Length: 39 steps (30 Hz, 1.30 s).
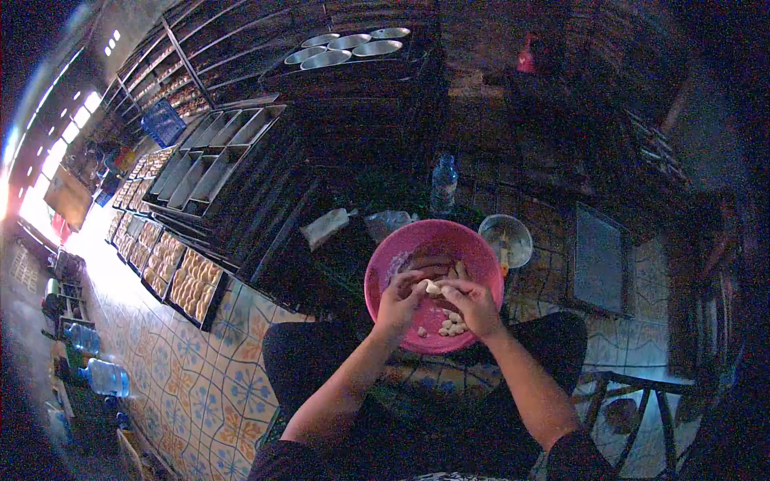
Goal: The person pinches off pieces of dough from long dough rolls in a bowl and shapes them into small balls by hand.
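Note:
A pink basin point(383, 250) sits before me between my knees. Over its middle, a small pale piece of dough point(433, 287) is pinched between both hands. My left hand point(399, 301) grips its left end with the fingertips, and my right hand point(476, 307) has closed fingers at its right end. In the basin, several small rounded dough pieces point(453, 325) lie near the right hand. Longer dough-like strips point(431, 261) rest toward the far side, partly hidden by my fingers. White powder shows on the inner wall at left.
A metal pot point(520, 240) stands right of the basin, a plastic bottle point(443, 183) behind it. Plastic bags point(327, 228) lie to the left. Trays of shaped dough point(196, 286) line the tiled floor at left. A flat tray point(600, 260) is at right.

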{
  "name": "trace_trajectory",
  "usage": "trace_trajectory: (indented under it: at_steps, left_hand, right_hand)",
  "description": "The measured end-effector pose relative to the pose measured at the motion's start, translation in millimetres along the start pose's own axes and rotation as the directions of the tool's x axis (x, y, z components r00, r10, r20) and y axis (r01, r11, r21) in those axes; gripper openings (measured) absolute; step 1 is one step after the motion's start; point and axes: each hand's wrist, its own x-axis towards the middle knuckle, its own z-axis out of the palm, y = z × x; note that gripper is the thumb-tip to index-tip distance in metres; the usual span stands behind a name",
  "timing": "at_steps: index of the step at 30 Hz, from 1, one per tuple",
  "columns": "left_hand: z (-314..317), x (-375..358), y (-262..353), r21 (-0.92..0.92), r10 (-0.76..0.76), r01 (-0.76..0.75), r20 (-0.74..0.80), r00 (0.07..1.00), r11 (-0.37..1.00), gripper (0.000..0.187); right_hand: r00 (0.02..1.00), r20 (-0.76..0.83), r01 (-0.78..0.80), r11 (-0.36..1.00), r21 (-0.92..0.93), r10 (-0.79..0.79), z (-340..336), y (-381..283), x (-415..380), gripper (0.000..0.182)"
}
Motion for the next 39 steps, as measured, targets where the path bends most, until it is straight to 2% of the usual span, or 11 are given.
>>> trace_trajectory:
  at_steps: [4, 7, 9, 12, 19, 22, 27, 29, 33, 36, 39]
  left_hand:
    - [-0.5, -6.7, 5.7, 0.130, -0.060, 0.062, -0.018, 0.998, 0.990, 0.031]
    - [-1.2, -4.3, 0.3, 0.133, -0.183, 0.179, 0.019, 0.983, 0.975, 0.038]
    - [1.2, -5.7, 2.8, 0.080, -0.110, 0.100, 0.131, 0.985, 0.992, 0.037]
    - [9.4, -6.8, 11.6, 0.257, 0.049, -0.066, 0.073, 0.996, 0.964, 0.034]
    - [-7.5, 2.4, 26.6, 0.369, -0.185, 0.163, 0.024, 0.982, 0.915, 0.032]
    - [-8.5, -3.5, 37.0, 0.636, 0.054, -0.091, 0.077, 0.996, 0.766, 0.020]
    - [-8.5, 2.3, 20.6, 0.211, -0.011, -0.024, 0.161, 0.987, 0.977, 0.015]
    - [-2.8, 0.0, 19.6, -0.103, -0.207, 0.216, 0.092, 0.974, 0.971, 0.020]
    - [1.4, -5.1, 21.6, -0.179, -0.087, 0.096, 0.055, 0.995, 0.979, 0.027]
    - [-4.8, -3.8, 16.8, -0.094, -0.157, 0.153, -0.033, 0.987, 0.984, 0.030]
    - [-8.2, 2.3, -2.2, 0.007, -0.072, 0.073, -0.017, 0.997, 0.997, 0.032]
  right_hand:
    - [0.936, -0.089, -0.338, 0.940, 0.058, 0.342, 7.5, -37.0, -9.1, 0.017]
    - [0.996, -0.075, -0.039, 0.999, -0.009, 0.039, 1.5, -25.2, -6.8, 0.016]
    - [0.990, -0.079, 0.082, 0.940, -0.330, -0.114, 1.8, -41.0, -5.6, 0.023]
    - [0.960, -0.021, 0.234, 0.841, -0.488, -0.280, -0.4, -30.3, -5.1, 0.030]
    - [0.908, 0.076, 0.395, 0.782, -0.482, -0.412, 3.9, -35.3, 1.5, 0.037]
    - [0.856, 0.246, 0.506, 0.642, -0.576, -0.454, 4.7, -50.8, -2.7, 0.038]
    - [0.936, 0.083, 0.328, 0.769, -0.549, -0.341, 6.1, -33.4, -3.2, 0.026]
    - [0.919, -0.023, 0.315, 0.770, -0.555, -0.393, 9.2, -35.8, -3.9, 0.022]
    - [0.945, -0.035, 0.282, 0.864, -0.417, -0.325, 17.8, -30.3, -2.0, 0.017]
    - [0.871, 0.105, 0.436, 0.657, -0.615, -0.480, 21.4, -24.6, -1.6, 0.022]
    - [0.951, 0.051, 0.291, 0.834, -0.469, -0.304, 18.7, -32.6, -5.3, 0.024]
